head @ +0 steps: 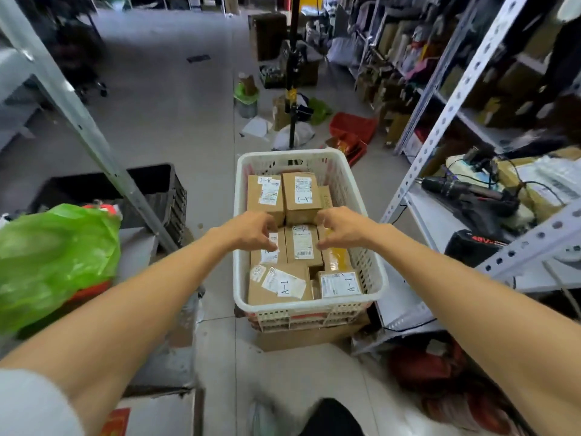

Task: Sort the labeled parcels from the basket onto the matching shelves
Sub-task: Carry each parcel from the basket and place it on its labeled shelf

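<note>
Head view: green bag (56, 256) at lower left. Left hand (251, 229) at centre frame, fingers curled down over parcels in the white basket (308, 309). Middle parcel (303, 247) sits between both hands. Right hand (341, 228) curled at its right edge. Can't tell if either hand grips. Metal shelf (440, 127) at right.

green bag (53, 262): blurred, cut at left edge | shelf (421, 215): cut at right edge | label (303, 245) print: unreadable
</note>
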